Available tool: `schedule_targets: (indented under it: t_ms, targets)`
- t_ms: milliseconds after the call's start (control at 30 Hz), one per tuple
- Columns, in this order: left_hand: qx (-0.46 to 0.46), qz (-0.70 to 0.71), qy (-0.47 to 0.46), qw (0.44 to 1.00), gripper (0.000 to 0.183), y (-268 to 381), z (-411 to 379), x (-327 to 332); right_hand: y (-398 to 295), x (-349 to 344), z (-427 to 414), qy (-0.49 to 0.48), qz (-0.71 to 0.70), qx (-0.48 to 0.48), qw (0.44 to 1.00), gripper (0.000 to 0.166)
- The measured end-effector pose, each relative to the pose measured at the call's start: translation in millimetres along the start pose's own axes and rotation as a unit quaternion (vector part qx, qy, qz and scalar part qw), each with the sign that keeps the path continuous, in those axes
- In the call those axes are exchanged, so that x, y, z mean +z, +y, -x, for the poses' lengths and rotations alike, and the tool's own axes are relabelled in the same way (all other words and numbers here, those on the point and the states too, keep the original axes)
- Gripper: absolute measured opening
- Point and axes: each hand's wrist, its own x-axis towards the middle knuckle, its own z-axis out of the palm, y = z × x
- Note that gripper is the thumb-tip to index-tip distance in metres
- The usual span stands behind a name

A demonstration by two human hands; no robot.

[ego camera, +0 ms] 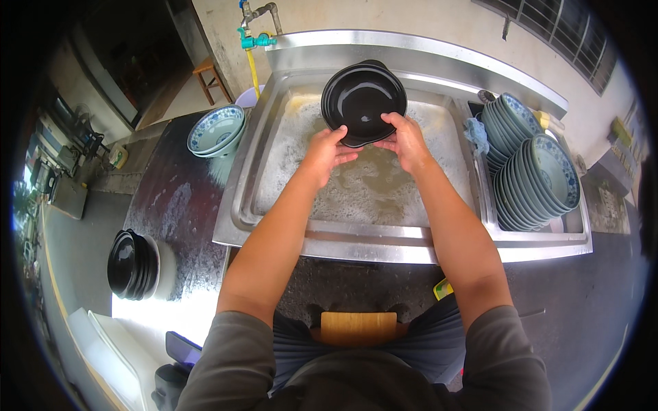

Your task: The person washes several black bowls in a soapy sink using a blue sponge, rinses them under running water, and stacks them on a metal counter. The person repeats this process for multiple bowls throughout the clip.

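A glossy black bowl [362,100] with small side lugs is held over the soapy water, its inside facing me. My left hand [329,151] grips its near left rim, thumb on top and fingers beneath. On the near right edge, my right hand [403,141] holds it the same way, its thumb over the rim. Below lies the stainless steel sink basin [241,205], filled with cloudy, foamy water; whatever is under the surface cannot be seen. The bowl appears empty, and light reflects off its wet-looking surface.
Stacks of blue-patterned bowls [537,182] fill the right compartment, beside a blue cloth [477,134]. On the dark table [169,190] at left stand patterned bowls [217,131] and stacked black bowls [131,264]. A teal tap [255,41] with a yellow hose rises behind the sink's left corner.
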Motion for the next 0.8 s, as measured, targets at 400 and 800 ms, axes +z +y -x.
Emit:
schedule_targets:
  t_ms: [400,800]
  targets:
    - [-0.001,0.054,0.012,0.998,0.054,11.1,11.5,0.5,-7.0,8.1,11.5,-0.086,-0.088,0.013,0.992,0.049]
    - [-0.005,-0.049,0.016,0.999,0.046,-2.8,15.0,13.8,-14.2,3.2,8.4,-0.077,-0.258,0.002,0.963,0.04]
